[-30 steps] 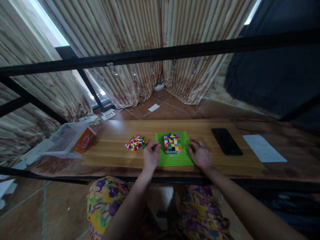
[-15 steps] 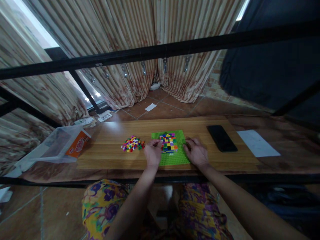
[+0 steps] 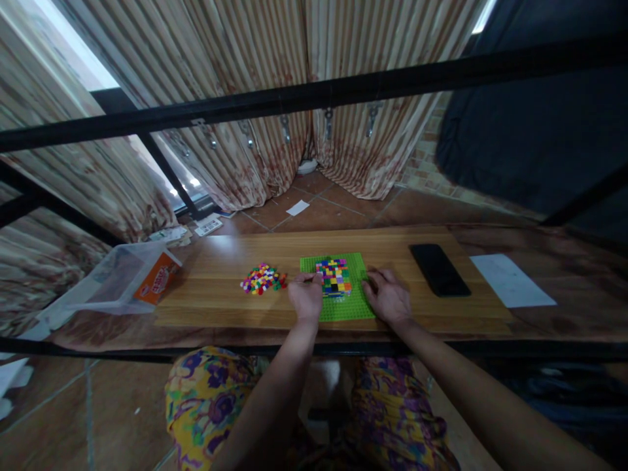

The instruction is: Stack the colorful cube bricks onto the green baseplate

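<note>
A green studded baseplate (image 3: 363,307) lies on the wooden board, with a block of multicoloured toy bricks (image 3: 336,275) built up on it. My left hand (image 3: 307,297) is closed in a pinch at the left side of this block; whatever its fingertips hold is too small to make out. At the plate's right edge, my right hand (image 3: 390,297) rests with bent fingers, its thumb and forefinger against the edge. To the left of my left hand lies a heap of small loose bricks (image 3: 262,279) in mixed colours.
A black phone (image 3: 440,269) and a white paper sheet (image 3: 513,281) lie to the right. On the left is a clear plastic box (image 3: 105,288) with an orange label. The wooden board (image 3: 220,311) spans the middle, and a black metal rail (image 3: 265,101) crosses behind it.
The whole view has shifted slightly, so everything appears a little further right and higher. Both hands keep nearly the same places at the baseplate.
</note>
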`<state>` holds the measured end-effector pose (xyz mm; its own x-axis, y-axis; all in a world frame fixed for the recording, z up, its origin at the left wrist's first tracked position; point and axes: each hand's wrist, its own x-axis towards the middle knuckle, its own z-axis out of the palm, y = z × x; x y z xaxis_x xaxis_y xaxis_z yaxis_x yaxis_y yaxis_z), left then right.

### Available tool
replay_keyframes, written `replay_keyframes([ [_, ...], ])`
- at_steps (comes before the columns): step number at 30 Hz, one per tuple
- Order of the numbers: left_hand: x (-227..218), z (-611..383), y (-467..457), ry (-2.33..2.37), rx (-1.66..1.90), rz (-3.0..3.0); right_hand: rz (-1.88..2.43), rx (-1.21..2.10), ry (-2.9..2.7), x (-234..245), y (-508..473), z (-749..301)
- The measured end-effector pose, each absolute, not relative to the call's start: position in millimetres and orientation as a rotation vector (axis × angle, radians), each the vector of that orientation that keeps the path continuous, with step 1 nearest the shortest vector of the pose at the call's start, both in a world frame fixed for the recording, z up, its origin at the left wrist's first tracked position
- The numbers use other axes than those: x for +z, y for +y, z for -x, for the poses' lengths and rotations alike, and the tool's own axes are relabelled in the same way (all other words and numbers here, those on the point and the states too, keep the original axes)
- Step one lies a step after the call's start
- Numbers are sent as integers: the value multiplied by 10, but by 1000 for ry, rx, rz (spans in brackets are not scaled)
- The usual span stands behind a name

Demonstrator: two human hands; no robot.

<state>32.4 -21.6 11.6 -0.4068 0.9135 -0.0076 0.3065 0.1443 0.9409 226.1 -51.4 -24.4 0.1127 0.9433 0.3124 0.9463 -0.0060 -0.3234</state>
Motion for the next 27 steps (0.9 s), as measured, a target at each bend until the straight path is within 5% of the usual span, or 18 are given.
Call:
replay_keyframes([
  [16,-86,144,-321,1570,1343,-1101,1958,-13,-1868,-258,-512,-2281],
  [27,18,1447,-590,2170,1114,-1348,1929,-61,-1859,-327,-512,-2311],
])
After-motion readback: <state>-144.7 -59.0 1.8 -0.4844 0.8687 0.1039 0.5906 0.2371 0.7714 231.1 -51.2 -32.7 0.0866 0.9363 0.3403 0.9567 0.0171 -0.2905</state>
